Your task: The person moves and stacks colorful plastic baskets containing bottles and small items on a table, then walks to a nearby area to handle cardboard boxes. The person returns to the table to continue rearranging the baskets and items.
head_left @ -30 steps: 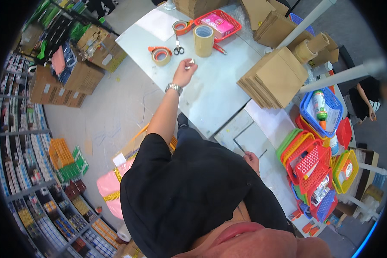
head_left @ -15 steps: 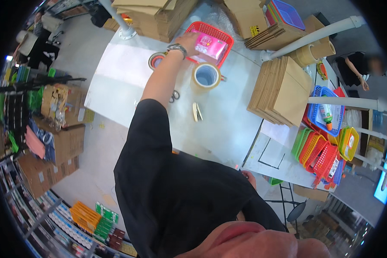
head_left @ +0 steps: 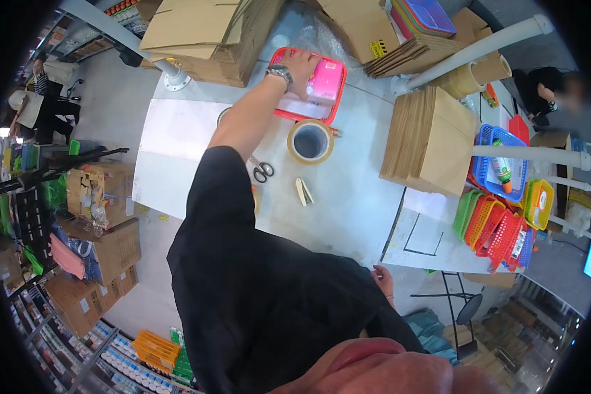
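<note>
My left hand [head_left: 300, 71], with a metal watch at its wrist, grips the left part of a pink soft pack [head_left: 325, 80]. The pack sits inside a red perforated basket [head_left: 335, 113] on the white table. Just in front of the basket stands a large roll of packing tape [head_left: 310, 150]. Beside my left forearm lie scissors [head_left: 263, 172]; nearer me is a small cream-coloured V-shaped tool [head_left: 303, 191]. My forearm partly covers another roll [head_left: 223, 117]. By the table's near edge, my right hand [head_left: 384, 282] hangs low, fingers loosely parted, with nothing visible in it.
Stacked flat cardboard [head_left: 430, 141] stands at the right, and more cardboard [head_left: 210, 39] at the far left. White poles [head_left: 479, 52] rise around the table. Coloured baskets [head_left: 492, 223] crowd the right side. A person [head_left: 538, 98] is at the far right; others are at the far left.
My view has shifted slightly. My left hand has moved farther over the pink pack, which now sits more squarely in the red basket. More of my right hand shows.
</note>
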Available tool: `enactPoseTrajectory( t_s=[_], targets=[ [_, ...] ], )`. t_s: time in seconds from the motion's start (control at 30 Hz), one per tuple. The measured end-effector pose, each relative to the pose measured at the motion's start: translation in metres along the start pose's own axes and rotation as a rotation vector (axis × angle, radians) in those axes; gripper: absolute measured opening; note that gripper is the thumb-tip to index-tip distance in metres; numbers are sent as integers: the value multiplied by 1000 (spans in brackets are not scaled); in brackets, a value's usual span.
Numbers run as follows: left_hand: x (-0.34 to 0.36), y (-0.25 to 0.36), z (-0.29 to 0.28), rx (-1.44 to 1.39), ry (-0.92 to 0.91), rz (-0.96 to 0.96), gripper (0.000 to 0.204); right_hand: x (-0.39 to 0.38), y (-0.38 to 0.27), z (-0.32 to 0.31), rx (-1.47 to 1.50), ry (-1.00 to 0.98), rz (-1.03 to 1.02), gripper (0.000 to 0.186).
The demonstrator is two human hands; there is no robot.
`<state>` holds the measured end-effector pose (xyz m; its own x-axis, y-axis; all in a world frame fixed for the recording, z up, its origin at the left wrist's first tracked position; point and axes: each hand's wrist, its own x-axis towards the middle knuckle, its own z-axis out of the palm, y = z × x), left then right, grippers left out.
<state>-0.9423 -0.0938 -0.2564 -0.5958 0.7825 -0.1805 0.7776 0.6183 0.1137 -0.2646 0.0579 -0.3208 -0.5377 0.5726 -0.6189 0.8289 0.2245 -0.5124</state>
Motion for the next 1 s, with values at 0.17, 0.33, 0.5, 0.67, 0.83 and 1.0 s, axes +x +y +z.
enactPoseTrajectory(
  t_s=[0.17, 0.33, 0.5, 0.67, 0.83, 1.0],
  targets=[
    [-66, 18, -73, -248, 544, 10, 102, 18, 10, -9, -23, -37, -63, 29],
    [-173, 59, -124, -363, 861, -36, 94, 53, 28, -21, 32, -63, -153, 29],
    [-286, 78, -97, -408, 795, -181, 105, 60, 49, -10, 125, -199, -240, 28],
    [-360, 52, -42, -174, 641, -484, 101, 59, 40, -1, 102, -196, -247, 28],
    [-403, 6, 22, -166, 521, -602, 95, 42, 8, 24, -12, -137, -268, 30],
    [-435, -54, 67, -298, 344, -606, 94, 13, -62, 90, 46, -150, -260, 32]
  ],
)
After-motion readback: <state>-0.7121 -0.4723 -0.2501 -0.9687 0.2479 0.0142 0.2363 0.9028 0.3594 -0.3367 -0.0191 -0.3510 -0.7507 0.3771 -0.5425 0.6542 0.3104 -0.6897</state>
